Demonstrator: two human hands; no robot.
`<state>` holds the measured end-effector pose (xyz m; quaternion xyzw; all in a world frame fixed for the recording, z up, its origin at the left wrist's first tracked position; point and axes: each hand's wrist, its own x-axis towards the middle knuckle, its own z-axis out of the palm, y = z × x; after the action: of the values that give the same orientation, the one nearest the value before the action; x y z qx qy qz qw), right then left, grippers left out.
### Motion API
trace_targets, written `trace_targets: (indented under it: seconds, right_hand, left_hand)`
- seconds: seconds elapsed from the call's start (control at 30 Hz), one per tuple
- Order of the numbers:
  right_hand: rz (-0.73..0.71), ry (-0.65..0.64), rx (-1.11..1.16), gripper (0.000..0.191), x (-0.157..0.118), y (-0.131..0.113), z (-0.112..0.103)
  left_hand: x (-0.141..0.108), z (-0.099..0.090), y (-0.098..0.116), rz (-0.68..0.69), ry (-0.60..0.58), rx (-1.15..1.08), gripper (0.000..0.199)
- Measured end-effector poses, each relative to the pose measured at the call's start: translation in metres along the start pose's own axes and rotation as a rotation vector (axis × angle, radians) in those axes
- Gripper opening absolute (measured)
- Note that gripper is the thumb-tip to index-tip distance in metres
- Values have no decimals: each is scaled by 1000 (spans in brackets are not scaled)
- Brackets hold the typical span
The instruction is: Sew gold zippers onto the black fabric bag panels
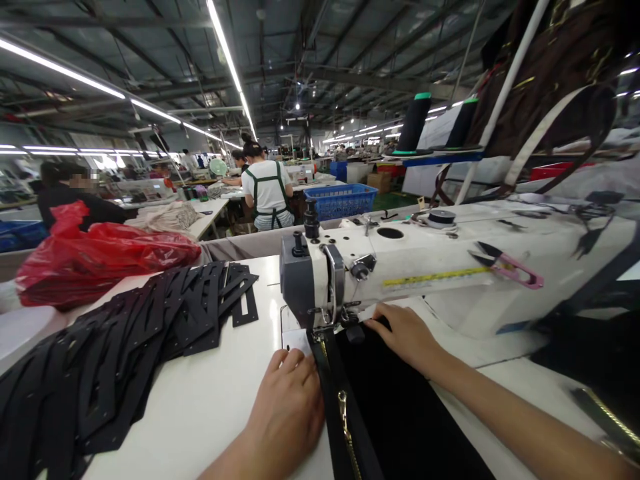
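A black fabric piece (pixel 395 407) with a gold-toothed zipper (pixel 345 420) lies under the presser foot of a white sewing machine (pixel 425 267). The zipper's gold pull rests partway down the strip. My left hand (pixel 293 400) is closed at the strip's left edge, just in front of the needle area, its fingertips partly hidden. Right of the presser foot, my right hand (pixel 403 333) grips the far edge of the fabric between thumb and fingers. The needle point itself is too small to make out.
Many black slotted strips (pixel 125 340) lie overlapped on the left of the white table. A red plastic bag (pixel 105 253) sits behind them. Pink-handled snips (pixel 515 270) rest against the machine arm. Another black piece with a gold zipper (pixel 610 413) lies far right. Co-workers sit beyond.
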<state>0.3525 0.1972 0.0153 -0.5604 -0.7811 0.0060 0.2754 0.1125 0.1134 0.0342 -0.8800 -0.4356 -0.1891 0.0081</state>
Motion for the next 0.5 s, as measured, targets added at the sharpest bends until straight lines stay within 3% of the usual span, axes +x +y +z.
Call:
trace_targets:
  seconds: [0.1,0.2,0.3,0.4,0.5]
  right_hand:
    - [-89,76,-69,19,-9,-16,-8]
    - [-295,98,-7,26,-26,-45,-9]
    - [-488,47,139,30,-39,-69,0]
    - [-501,-27,178,36,-41,-75,7]
    - [-488,-61,172,37,-39,-73,7]
  left_hand:
    - [0,-1,2,-41,11,-23,13]
    - [-2,0,1,-117,57,-31,20]
    - [-5,5,-5,-96,120,13,43]
    - [-8,12,-12,-28,135,67,57]
    - [-9,16,-15,-7,113,59,51]
